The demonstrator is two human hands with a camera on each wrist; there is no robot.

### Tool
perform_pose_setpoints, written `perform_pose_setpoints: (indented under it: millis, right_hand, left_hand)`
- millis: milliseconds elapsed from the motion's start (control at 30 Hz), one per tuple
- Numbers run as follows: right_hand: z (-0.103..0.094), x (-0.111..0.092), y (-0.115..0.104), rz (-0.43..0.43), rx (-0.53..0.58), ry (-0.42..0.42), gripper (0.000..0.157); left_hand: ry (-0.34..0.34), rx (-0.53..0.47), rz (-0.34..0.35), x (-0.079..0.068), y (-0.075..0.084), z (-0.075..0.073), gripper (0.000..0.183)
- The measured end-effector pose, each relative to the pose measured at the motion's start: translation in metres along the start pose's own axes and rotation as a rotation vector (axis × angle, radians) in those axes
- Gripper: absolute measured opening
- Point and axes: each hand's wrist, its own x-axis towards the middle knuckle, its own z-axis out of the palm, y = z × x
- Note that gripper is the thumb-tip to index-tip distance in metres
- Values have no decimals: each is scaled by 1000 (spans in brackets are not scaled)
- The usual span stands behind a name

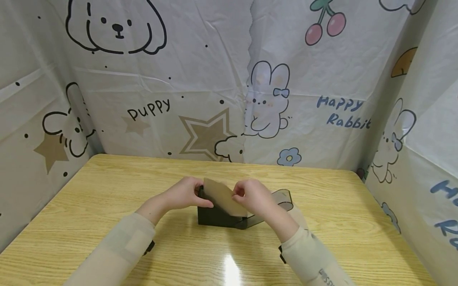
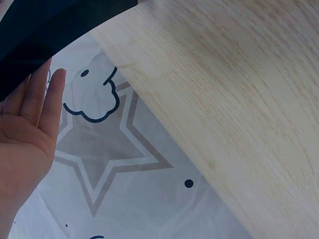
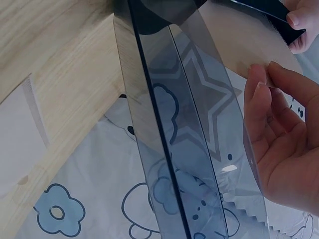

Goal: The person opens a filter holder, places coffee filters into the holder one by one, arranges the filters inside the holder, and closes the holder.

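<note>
A dark, open-topped case (image 1: 216,216) stands on the table, and my left hand (image 1: 184,194) grips its left end, thumb on the near face. In the left wrist view the fingers of that hand (image 2: 30,124) reach behind the dark case (image 2: 55,35). My right hand (image 1: 255,196) pinches the right edge of a brown card (image 1: 223,196), which tilts up out of the case's top. The card's lower part is hidden inside. A see-through grey strip (image 3: 194,124) extends from the case's right end and curls back in a loop.
Behind the right forearm, a pale flat piece (image 3: 20,129) lies on the wood-grain table (image 1: 118,190). Printed cloth (image 1: 214,71) with cartoon animals hangs round the back and sides of the table.
</note>
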Motion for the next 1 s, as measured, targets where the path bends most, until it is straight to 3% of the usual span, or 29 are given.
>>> perform_pose_setpoints:
  millis: [400,800,1000]
  right_hand:
    - [8,0,2,-28,-6,-18,12]
    - [15,-2,3,-46,-21,-29,14]
    - [21,-1,5,-37,-35,-59,14]
  left_hand:
    - [24,28,-51,0,2,0,36]
    - [7,22,-10,0,1,0,25]
    - [-3,3,-8,0,1,-1,35]
